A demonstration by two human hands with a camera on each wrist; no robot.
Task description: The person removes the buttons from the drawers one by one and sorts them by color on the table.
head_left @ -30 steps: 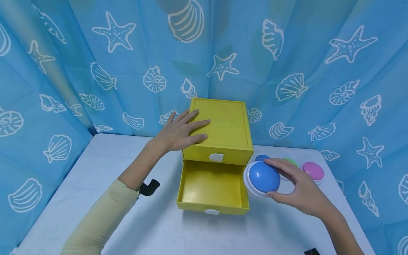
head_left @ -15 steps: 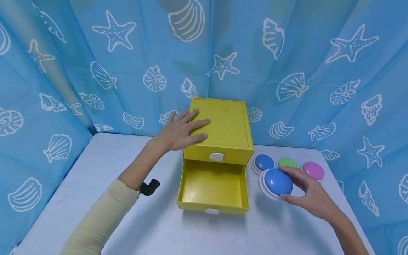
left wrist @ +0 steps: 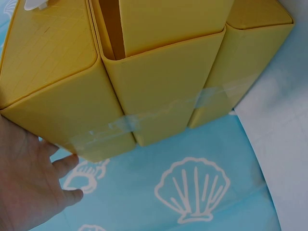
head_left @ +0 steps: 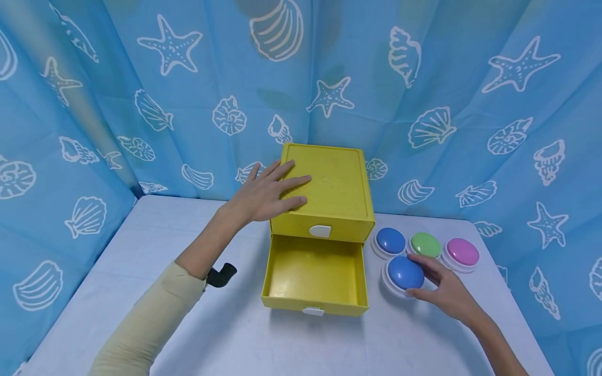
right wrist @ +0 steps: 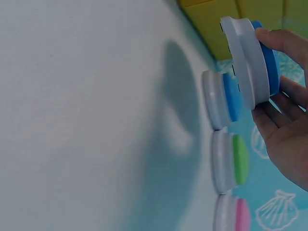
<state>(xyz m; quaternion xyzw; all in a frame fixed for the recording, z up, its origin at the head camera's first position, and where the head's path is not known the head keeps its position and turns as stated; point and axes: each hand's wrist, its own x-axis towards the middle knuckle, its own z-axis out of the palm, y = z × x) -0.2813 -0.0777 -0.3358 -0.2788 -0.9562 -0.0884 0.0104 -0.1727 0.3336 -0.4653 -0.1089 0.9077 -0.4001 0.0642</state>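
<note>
My left hand (head_left: 265, 196) rests with spread fingers on the top left of a yellow drawer unit (head_left: 331, 183). In the left wrist view, its fingers (left wrist: 65, 166) lie along the unit's upper edge. The unit's lower drawer (head_left: 315, 271) is pulled out and shows a bare floor; the one above is closed. My right hand (head_left: 442, 287) holds a round push button (head_left: 405, 272) with a blue dome and white base, thumb and fingers at its rim. In the right wrist view, this blue push button (right wrist: 250, 62) is held off the white table, its shadow apart from it.
Behind the held one, another blue push button (head_left: 390, 241), a green one (head_left: 425, 244) and a pink one (head_left: 462, 254) stand in a row on the white table (head_left: 226, 334). A blue curtain (head_left: 357, 57) with shell prints hangs behind and at both sides.
My right hand has carried the blue push button right and down, away from the open drawer toward the table near the row of buttons. The left hand has stayed on the drawer unit.
</note>
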